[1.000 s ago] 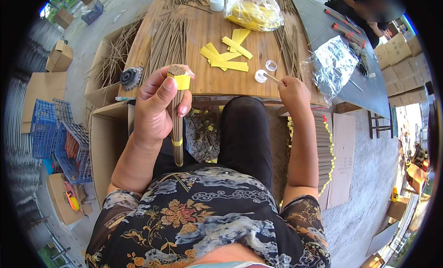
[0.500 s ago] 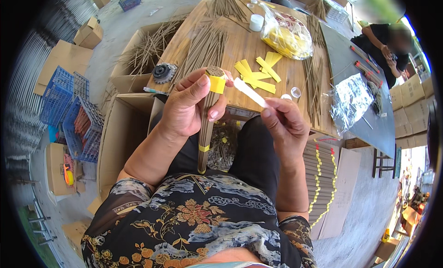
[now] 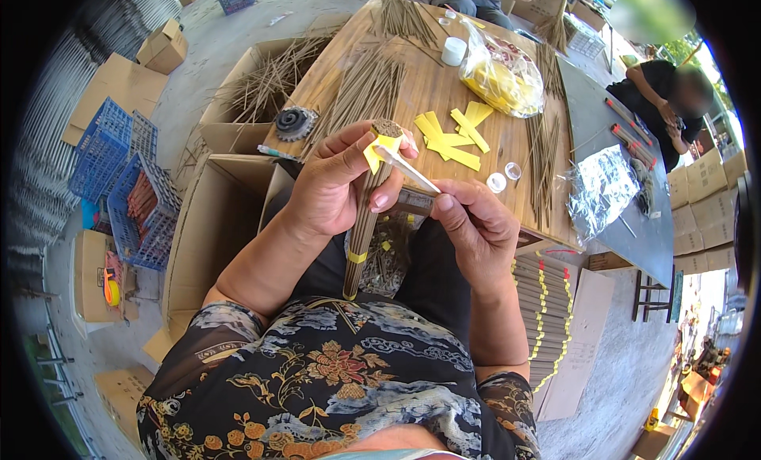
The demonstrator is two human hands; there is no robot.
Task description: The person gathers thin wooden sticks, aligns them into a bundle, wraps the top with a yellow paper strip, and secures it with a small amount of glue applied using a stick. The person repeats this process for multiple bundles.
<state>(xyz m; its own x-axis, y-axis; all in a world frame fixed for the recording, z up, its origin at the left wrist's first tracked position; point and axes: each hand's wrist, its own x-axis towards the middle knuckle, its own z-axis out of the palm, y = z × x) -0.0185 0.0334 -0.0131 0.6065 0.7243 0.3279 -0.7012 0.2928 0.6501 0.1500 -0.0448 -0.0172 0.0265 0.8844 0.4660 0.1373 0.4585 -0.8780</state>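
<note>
My left hand is closed around the upper part of a bundle of thin brown sticks, like incense sticks. The bundle stands nearly upright over my lap, with a narrow yellow band lower down. Near its top sits a yellow paper strip, whose free end stands out from the sticks. Between thumb and fingers, my right hand pinches a flat white stick. The white stick's far tip touches the yellow strip.
Yellow paper strips, a bag of yellow material and loose sticks lie on the wooden table. Open cartons stand at left. Finished-looking banded bundles lie at lower right. A co-worker sits at far right.
My right hand has moved left, bringing the white stick's tip onto the yellow strip. The strip's end now sticks out from the bundle. My left hand keeps its hold.
</note>
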